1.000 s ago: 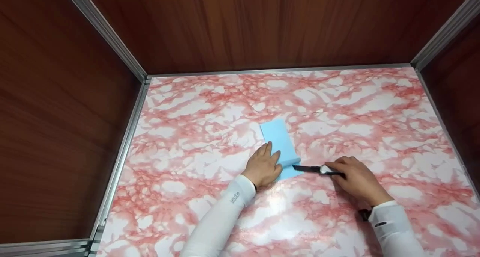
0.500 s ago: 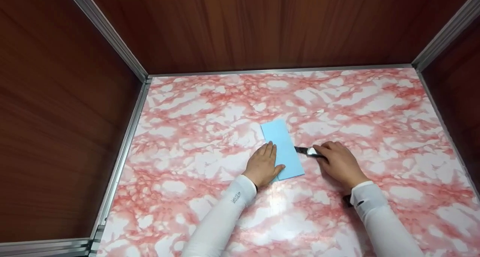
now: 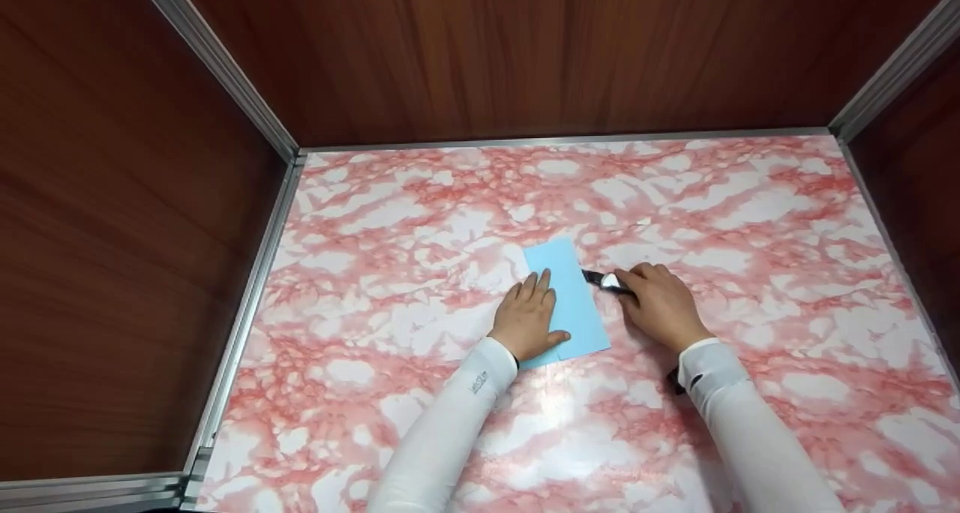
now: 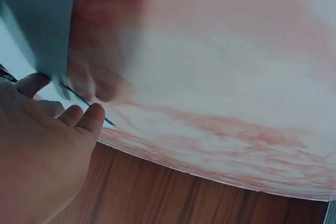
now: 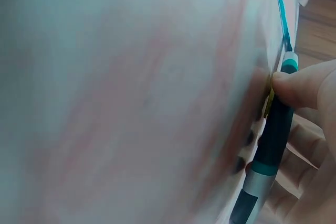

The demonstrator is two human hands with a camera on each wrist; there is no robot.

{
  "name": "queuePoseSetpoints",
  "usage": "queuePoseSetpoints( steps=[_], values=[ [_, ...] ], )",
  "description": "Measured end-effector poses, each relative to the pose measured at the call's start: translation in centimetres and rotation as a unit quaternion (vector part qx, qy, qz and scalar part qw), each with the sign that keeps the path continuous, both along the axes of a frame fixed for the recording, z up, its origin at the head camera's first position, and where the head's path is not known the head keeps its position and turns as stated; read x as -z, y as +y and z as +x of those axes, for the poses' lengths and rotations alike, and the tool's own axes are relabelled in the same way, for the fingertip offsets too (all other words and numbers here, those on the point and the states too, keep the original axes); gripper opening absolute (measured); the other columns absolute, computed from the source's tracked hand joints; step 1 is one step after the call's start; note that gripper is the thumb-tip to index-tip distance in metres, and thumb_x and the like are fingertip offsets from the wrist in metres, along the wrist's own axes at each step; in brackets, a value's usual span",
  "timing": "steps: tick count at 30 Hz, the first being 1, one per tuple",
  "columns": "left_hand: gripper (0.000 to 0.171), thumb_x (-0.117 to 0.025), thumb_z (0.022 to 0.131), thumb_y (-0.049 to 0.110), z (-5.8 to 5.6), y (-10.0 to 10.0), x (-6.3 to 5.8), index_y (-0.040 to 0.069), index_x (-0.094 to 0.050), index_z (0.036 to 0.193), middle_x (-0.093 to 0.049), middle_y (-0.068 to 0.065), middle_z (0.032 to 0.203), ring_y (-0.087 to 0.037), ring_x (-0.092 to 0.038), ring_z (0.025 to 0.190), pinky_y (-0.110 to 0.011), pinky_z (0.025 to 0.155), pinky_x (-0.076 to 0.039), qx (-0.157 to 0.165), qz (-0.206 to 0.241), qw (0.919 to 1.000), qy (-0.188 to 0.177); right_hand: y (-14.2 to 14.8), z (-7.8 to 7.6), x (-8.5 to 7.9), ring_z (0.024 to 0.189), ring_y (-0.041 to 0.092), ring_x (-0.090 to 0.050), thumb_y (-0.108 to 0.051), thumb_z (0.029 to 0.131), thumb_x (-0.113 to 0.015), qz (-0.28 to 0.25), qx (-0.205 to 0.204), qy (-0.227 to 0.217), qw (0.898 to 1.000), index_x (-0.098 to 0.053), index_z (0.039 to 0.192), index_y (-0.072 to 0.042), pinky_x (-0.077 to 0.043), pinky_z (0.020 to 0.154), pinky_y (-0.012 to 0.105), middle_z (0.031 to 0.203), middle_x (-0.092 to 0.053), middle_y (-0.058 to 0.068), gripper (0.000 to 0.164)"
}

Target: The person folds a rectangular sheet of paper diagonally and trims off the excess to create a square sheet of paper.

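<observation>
A sheet of light blue paper [image 3: 577, 314] lies folded on the table in the head view. The left hand [image 3: 525, 318] presses on its left side with fingers spread and mostly straight. A corner of an under layer pokes out near the left wrist. The right hand [image 3: 664, 303] grips a knife [image 3: 611, 281] with a dark blade and a silvery collar, its blade tip at the paper's right edge. How far the blade reaches between the layers is hidden. In the right wrist view, thumb and fingers hold the knife's dark handle [image 5: 274, 135], which has teal bands.
The table [image 3: 390, 273] has a red and white marbled top. Brown wood-grain panels [image 3: 487, 63] stand at its back and sides, with metal framing [image 3: 247, 100] along the edges.
The knife moved up along the paper's right edge, away from the person. The flap raised near the lower end now lies flat. The left hand stayed nearly in place.
</observation>
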State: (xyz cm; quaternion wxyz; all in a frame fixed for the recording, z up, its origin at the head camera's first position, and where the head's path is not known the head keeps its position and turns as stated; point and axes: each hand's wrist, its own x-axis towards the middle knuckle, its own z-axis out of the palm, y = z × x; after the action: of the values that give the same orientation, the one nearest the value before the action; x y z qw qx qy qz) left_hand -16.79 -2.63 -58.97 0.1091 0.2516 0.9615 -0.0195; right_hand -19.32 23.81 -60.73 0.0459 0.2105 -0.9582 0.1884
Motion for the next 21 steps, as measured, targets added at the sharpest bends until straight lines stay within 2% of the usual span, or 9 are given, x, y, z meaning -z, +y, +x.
queuePoseSetpoints(
  steps=[3,15,21],
  values=[
    [0.087,-0.048,0.098,0.071,-0.2,-0.1,0.1,0.011,-0.034,0.160,-0.015,-0.010,0.170,-0.027,-0.012,0.156,-0.043,0.123,-0.017,0.000,0.006,0.9999,-0.009,-0.4,-0.4,0.0,0.100,0.038,-0.057,-0.015,0.096,-0.071,-0.006,0.004,0.008,1.000,-0.065,0.137,-0.003,-0.048,0.084,0.056,0.114,-0.064,0.016,0.043],
    [0.088,-0.048,0.098,0.069,-0.3,-0.4,0.0,0.011,-0.031,0.162,-0.016,-0.010,0.170,-0.026,-0.014,0.156,-0.043,0.123,-0.018,-0.002,0.022,0.9994,-0.027,-1.1,-1.1,0.1,0.096,0.039,-0.057,-0.015,0.096,-0.070,-0.021,0.024,0.027,0.999,-0.068,0.133,-0.002,-0.047,0.082,0.057,0.110,-0.064,0.017,0.039],
    [0.089,-0.047,0.098,0.070,-0.6,-0.4,0.5,0.012,-0.030,0.162,-0.014,-0.009,0.171,-0.026,-0.013,0.156,-0.043,0.124,-0.017,-0.003,0.022,0.9992,-0.034,-1.0,-1.0,0.3,0.095,0.038,-0.056,-0.016,0.096,-0.071,-0.023,0.032,0.029,0.999,-0.068,0.134,-0.003,-0.047,0.081,0.056,0.110,-0.064,0.017,0.040]
  ],
)
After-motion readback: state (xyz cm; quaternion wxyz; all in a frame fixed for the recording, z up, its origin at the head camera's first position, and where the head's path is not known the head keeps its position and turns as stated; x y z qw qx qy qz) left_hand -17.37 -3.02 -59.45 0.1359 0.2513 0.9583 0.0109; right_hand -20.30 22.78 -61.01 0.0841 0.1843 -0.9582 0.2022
